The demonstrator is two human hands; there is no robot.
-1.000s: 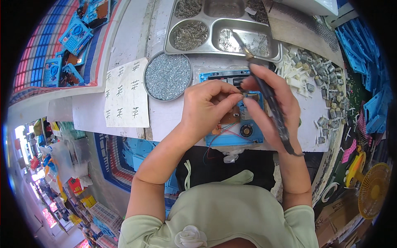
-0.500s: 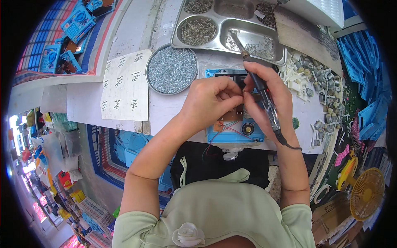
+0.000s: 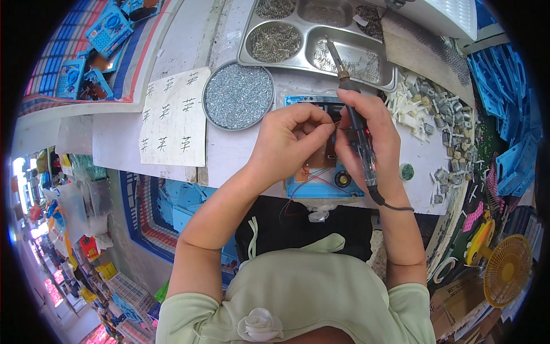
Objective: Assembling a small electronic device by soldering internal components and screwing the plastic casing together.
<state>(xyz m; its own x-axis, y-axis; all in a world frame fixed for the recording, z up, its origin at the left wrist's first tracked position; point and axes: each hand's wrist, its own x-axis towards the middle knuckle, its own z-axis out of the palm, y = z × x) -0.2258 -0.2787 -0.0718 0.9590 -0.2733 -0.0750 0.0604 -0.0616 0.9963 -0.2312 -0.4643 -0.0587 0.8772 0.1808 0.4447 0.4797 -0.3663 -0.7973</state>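
Observation:
My right hand (image 3: 379,129) grips a soldering iron (image 3: 367,155) with a dark handle, its metal tip pointing up and away over the steel tray. Close beside it, my left hand (image 3: 291,139) is closed in a pinch, thumb against bent fingers; what sits in the pinch is too small to make out. Both sets of fingertips nearly meet above a blue plastic casing (image 3: 321,191). Inside the casing are a brown circuit board (image 3: 322,162), a round black speaker (image 3: 342,179) and thin red wires (image 3: 309,181). My hands hide much of its upper part.
A steel compartment tray (image 3: 243,60) with springs lies beyond my hands. A round dish of small screws (image 3: 238,96) stands left, beside a marked paper sheet (image 3: 177,123). White plastic parts (image 3: 408,109) and small metal motors (image 3: 452,135) are heaped right, near a small green disc (image 3: 407,171).
The soldering iron has tilted a little more upright and its tip has shifted slightly farther away. My right hand has moved slightly left; my left hand keeps its pinch.

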